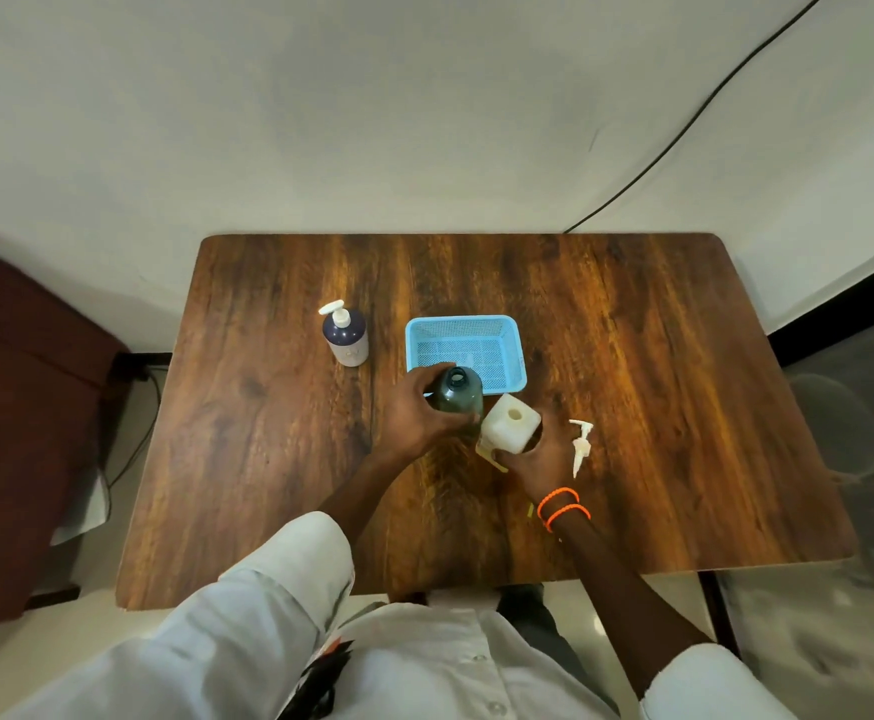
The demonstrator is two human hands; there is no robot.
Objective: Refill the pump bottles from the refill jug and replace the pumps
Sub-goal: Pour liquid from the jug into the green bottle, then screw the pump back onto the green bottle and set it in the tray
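On the dark wood-grain tabletop (632, 356), the person's left hand (414, 413) curls its fingers around the shoulder of a dark translucent plastic bottle (458, 392) that stands upright with its neck open, just in front of a light blue perforated plastic basket (463, 324). The right hand (536, 459), wearing 2 orange cord bracelets (562, 506) at the wrist, grasps a white squarish plastic refill jug (510, 426), uncapped and touching the bottle's right side. A loose white pump head (580, 444) lies on the table just right of that hand. Far left of the basket, a second dark bottle with a white pump fitted (345, 335) stands apart.
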